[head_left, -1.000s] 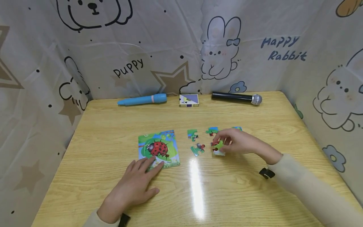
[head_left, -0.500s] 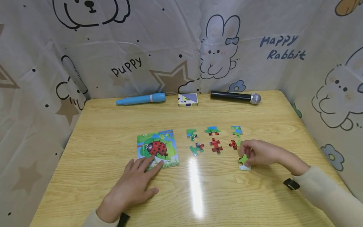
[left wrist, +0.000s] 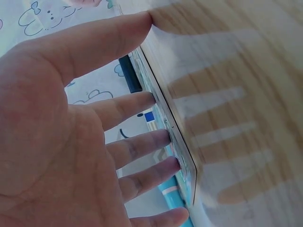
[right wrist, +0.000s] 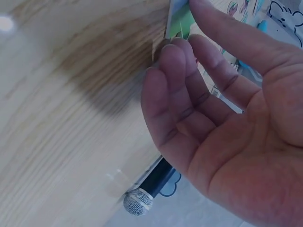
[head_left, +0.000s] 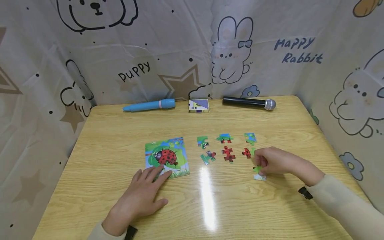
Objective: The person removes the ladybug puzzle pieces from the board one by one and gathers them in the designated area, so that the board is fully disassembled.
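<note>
My left hand (head_left: 141, 195) lies with straight, spread fingers, their tips on the lower edge of a square ladybug puzzle board (head_left: 182, 155). In the left wrist view the fingertips touch the board's edge, while the thumb is off it. My right hand (head_left: 277, 163) pinches a green and white jigsaw piece (head_left: 259, 177) at the lower right of the loose pieces. Its fingers hide part of that piece and of a red and green piece (head_left: 246, 153) just beyond. Left of them lie a red piece (head_left: 229, 154) and a green piece with red (head_left: 207, 157).
Behind these is a row of a green corner piece (head_left: 202, 141), a blue and green piece (head_left: 225, 138) and another corner piece (head_left: 250, 137). Along the table's (head_left: 120, 200) back edge lie a blue pen-shaped object (head_left: 150, 105), a small card box (head_left: 199, 105) and a black microphone (head_left: 247, 102).
My right hand has carried the green and white piece right and toward me, from over the red piece to the lower right, and lowered it slightly. The left hand has stayed still.
</note>
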